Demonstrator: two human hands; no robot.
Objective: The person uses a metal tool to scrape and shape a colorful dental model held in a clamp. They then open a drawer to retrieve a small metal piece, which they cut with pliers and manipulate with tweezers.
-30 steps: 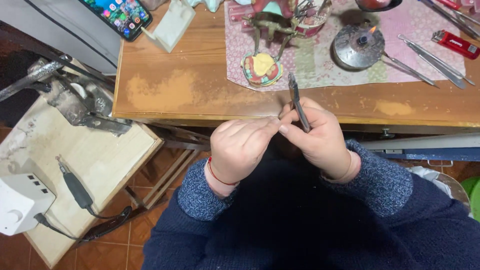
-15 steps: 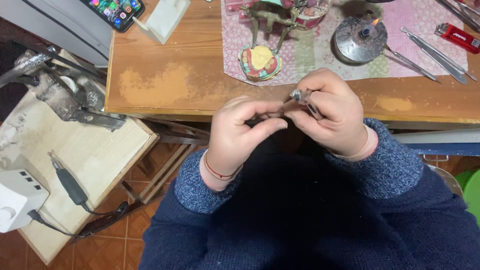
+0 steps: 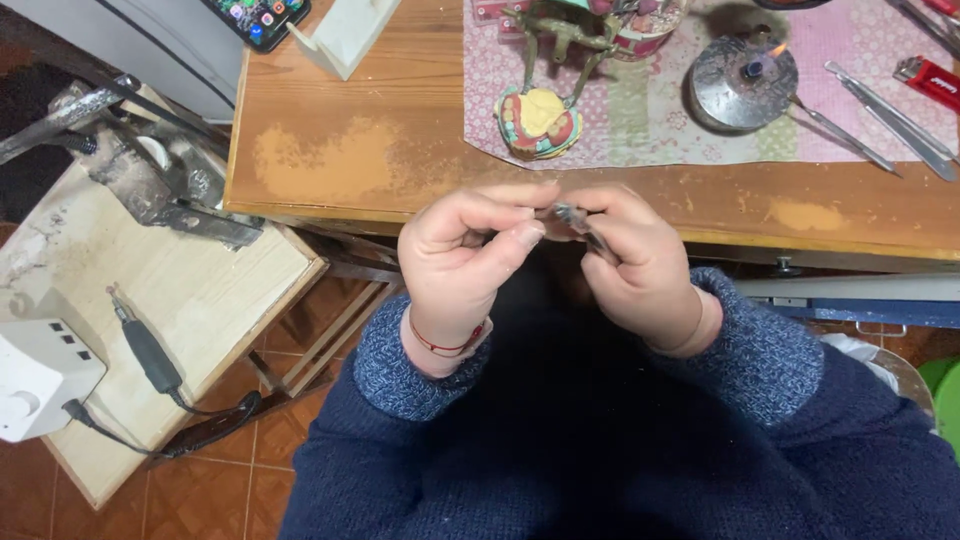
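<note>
A worn wooden bench [image 3: 330, 170] fills the top of the view, its varnish rubbed pale in patches, above a terracotta tile floor; a patterned pink mat [image 3: 660, 110] covers its right part. Just off the bench's front edge, over a dark lap, the two hands meet. The right hand [image 3: 640, 265] is closed round a slim metal hand tool [image 3: 578, 222], its dark tip pointing toward the other hand; the left hand [image 3: 465, 255] is pinched, thumb against forefinger, on something too small to make out, touching the tool's tip. To my eye the work is fine and close; it would go best with wrists braced together, the tool kept light, and the small piece held over the lap so it cannot roll away.

On the mat stand a dental model on a brass frame [image 3: 540, 115], a small round burner [image 3: 742, 72] with a flame alight, two long steel instruments [image 3: 880, 120] and a red lighter [image 3: 925, 80]; a phone [image 3: 255, 15] lies at the back left. Lower left, a scuffed side table [image 3: 150, 290] carries a white control box [image 3: 35, 375] and a corded handpiece [image 3: 145, 350].
</note>
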